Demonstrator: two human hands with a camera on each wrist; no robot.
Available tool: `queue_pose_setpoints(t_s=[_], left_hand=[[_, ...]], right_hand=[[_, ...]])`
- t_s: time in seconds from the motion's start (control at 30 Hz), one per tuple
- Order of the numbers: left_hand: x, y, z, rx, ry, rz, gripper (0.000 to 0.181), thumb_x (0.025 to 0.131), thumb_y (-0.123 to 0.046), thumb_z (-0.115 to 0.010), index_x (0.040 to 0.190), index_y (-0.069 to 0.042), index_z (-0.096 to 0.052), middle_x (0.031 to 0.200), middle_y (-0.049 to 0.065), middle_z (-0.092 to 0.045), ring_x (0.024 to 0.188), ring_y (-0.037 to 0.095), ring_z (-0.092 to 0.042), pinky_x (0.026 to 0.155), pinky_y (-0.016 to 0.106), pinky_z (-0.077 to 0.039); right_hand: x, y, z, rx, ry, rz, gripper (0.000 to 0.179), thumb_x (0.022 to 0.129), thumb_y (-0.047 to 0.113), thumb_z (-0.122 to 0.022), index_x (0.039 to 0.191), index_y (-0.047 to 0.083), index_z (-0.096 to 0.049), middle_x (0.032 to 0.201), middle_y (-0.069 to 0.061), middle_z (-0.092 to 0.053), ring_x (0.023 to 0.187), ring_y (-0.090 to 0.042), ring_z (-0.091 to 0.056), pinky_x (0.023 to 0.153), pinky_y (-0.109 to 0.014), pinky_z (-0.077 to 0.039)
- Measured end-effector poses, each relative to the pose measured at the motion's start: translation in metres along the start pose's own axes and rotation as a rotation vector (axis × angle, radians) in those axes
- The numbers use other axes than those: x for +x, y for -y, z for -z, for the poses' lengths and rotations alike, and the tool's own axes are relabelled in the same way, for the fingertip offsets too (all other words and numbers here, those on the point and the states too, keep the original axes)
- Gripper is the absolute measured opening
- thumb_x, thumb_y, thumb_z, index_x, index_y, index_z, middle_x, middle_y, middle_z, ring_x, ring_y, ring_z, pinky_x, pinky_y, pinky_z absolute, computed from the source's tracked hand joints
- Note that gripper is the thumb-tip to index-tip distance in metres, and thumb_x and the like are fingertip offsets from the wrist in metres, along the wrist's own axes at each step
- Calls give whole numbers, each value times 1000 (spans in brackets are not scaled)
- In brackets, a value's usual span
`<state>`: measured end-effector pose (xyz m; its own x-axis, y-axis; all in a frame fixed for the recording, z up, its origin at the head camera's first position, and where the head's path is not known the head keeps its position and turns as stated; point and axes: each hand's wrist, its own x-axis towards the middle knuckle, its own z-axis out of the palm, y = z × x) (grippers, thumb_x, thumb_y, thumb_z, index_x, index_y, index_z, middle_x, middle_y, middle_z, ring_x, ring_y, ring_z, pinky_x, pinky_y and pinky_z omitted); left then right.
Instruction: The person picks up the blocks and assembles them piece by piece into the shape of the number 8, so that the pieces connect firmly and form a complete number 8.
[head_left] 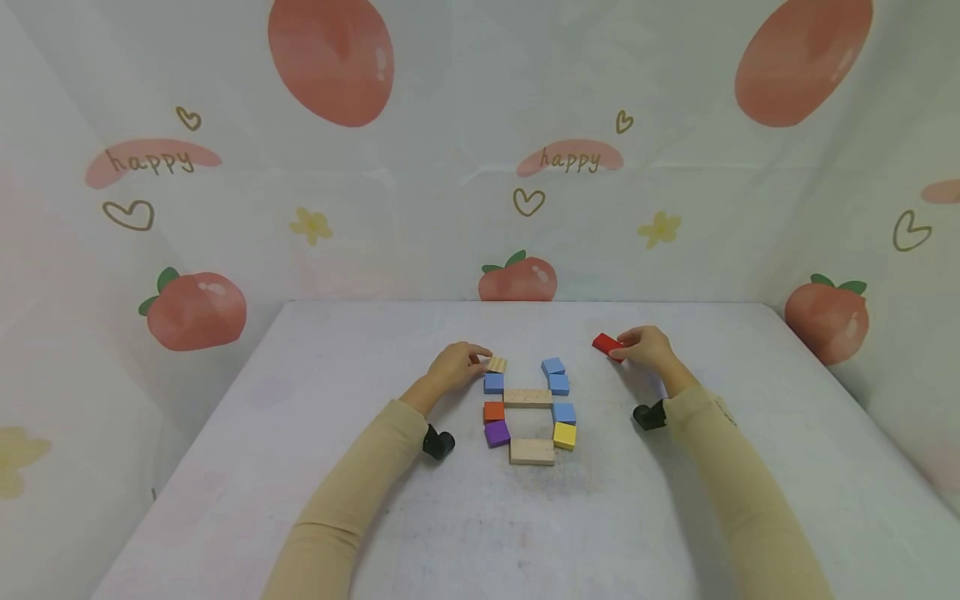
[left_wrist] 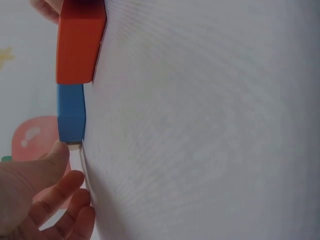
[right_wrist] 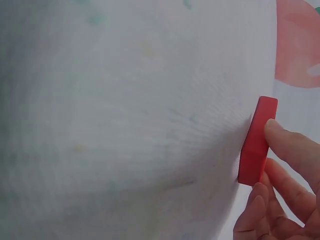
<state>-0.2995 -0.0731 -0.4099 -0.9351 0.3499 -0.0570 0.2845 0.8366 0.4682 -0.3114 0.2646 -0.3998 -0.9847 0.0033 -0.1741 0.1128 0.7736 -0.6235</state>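
Observation:
In the head view my left hand (head_left: 459, 365) is at a striped wooden block (head_left: 497, 364), with thumb and index finger at its left corners. The left wrist view shows the thumb (left_wrist: 56, 159) beside that block, which is mostly hidden behind a blue block (left_wrist: 71, 114). My right hand (head_left: 647, 346) pinches a red rectangular block (head_left: 606, 343) at its near right end. From the right wrist, the red block (right_wrist: 259, 140) shows one finger along its side and others curled below it.
Between the hands, small blocks form two columns: blue (head_left: 493, 383), orange (head_left: 493, 412) and purple (head_left: 497, 433) left; several blue ones (head_left: 558, 384) and a yellow one (head_left: 565, 436) right. Plain wooden blocks (head_left: 527, 398) bridge the columns. A printed curtain (head_left: 450, 167) stands behind the table (head_left: 300, 333).

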Motion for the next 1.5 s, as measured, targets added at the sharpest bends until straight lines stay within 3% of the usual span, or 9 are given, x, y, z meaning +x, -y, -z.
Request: queue_pose_setpoints(t_s=[0.67, 0.97, 1.33, 1.5], left_hand=[[0, 0, 1, -15, 4, 13, 31, 91, -17, -59, 121, -15, -63, 103, 10, -66, 89, 20, -57, 82, 33, -48], [0, 1, 2, -26, -5, 11, 30, 91, -18, -60, 120, -15, -64, 101, 10, -66, 87, 19, -56, 81, 32, -48], [2, 2, 1, -27, 10, 39, 29, 92, -23, -58, 120, -17, -64, 99, 8, -65, 82, 16, -53, 72, 27, -45], [2, 1, 0, -19, 4, 34, 29, 92, -23, -58, 120, -17, -65, 99, 8, -66, 82, 16, -54, 73, 27, -46]], right_hand=[[-3, 2, -2, -38, -40, 83, 41, 86, 17, -64, 117, -9, -58, 119, -27, -59, 101, -34, -57, 81, -36, -47], [-3, 10, -4, -38, -5, 114, 42, 87, 19, -63, 119, -7, -58, 121, -27, -57, 103, -35, -55, 86, -39, -48], [1, 18, -11, -26, 19, 82, 42, 88, 22, -63, 122, -2, -58, 123, -22, -56, 104, -32, -52, 85, -37, -48], [0, 24, -12, -33, 24, 109, 42, 87, 22, -64, 121, -2, -58, 122, -23, -57, 103, -32, -53, 83, -35, -49]])
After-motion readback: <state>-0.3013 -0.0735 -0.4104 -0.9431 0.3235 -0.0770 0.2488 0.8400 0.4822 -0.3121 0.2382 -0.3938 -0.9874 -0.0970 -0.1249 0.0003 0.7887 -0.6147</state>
